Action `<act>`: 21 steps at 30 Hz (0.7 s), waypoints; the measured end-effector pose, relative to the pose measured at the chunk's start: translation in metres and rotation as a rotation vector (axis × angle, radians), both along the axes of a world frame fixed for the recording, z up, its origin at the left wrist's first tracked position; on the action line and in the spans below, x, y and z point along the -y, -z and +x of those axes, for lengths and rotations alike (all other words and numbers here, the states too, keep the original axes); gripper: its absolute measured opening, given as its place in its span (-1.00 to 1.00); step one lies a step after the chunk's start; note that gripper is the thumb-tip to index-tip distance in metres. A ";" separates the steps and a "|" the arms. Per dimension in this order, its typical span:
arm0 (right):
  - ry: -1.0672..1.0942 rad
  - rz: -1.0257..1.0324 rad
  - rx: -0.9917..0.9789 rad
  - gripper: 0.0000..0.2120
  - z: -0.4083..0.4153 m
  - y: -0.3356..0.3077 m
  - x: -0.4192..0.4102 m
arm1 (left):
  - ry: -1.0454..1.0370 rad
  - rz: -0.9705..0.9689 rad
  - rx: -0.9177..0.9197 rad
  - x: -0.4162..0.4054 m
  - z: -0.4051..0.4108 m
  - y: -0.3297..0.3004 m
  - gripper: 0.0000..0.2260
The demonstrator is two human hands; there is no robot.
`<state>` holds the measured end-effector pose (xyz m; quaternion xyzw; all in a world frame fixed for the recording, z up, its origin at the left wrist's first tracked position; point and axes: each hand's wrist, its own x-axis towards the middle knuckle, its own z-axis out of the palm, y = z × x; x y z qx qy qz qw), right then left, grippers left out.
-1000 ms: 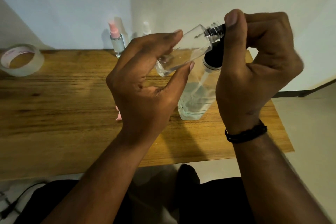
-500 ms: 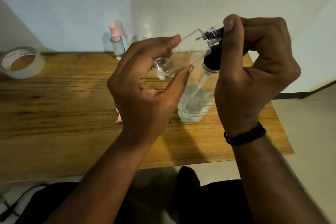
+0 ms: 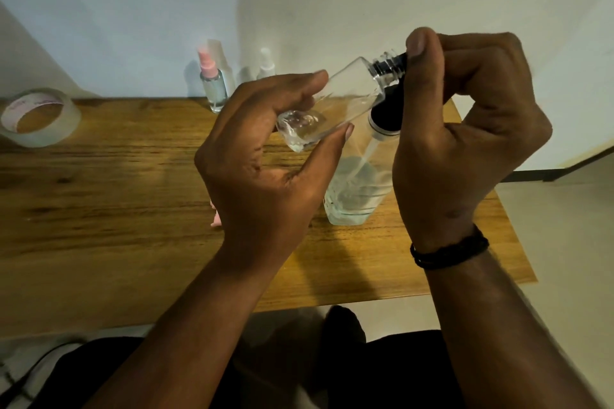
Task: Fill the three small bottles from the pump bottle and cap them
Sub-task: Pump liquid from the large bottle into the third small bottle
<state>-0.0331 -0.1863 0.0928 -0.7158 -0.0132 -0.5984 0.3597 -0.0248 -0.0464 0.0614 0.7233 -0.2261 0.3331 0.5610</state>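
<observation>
**Small bottle tipped under the pump spout**

Little has shifted since the earlier frame: both hands sit a touch lower, with the same hold. The left hand [image 3: 262, 156] cradles the small bottle [image 3: 335, 103], fingers and thumb curled round its lower body, tilting the neck up toward 2 o'clock so the threaded mouth meets the spout. The right hand [image 3: 465, 129] is closed over the black pump head [image 3: 387, 116], its fingers clamped on it, thumb upright beside the small bottle's neck, probably to steady spout and mouth together. Clear liquid pools in the tipped bottle, so filling looks under way.

The pump bottle [image 3: 355, 189] stands on the bench [image 3: 116, 202] directly beneath, roughly half full. At 11 o'clock, by the wall, a bottle with a pink sprayer [image 3: 212, 86] stands upright, and a paler bottle [image 3: 265, 65] just right of it. A tape roll [image 3: 40, 116] lies at 9 o'clock, well apart. Something pink [image 3: 216, 217] peeks from behind the left wrist.
</observation>
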 end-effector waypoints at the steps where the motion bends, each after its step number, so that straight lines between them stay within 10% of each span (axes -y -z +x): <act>1: -0.005 0.007 0.000 -0.81 0.000 0.001 -0.001 | -0.001 -0.001 0.000 0.000 0.000 0.001 -0.69; 21: -0.025 0.007 -0.010 -0.81 0.000 -0.001 -0.002 | -0.053 -0.001 0.036 0.002 -0.001 0.005 -0.69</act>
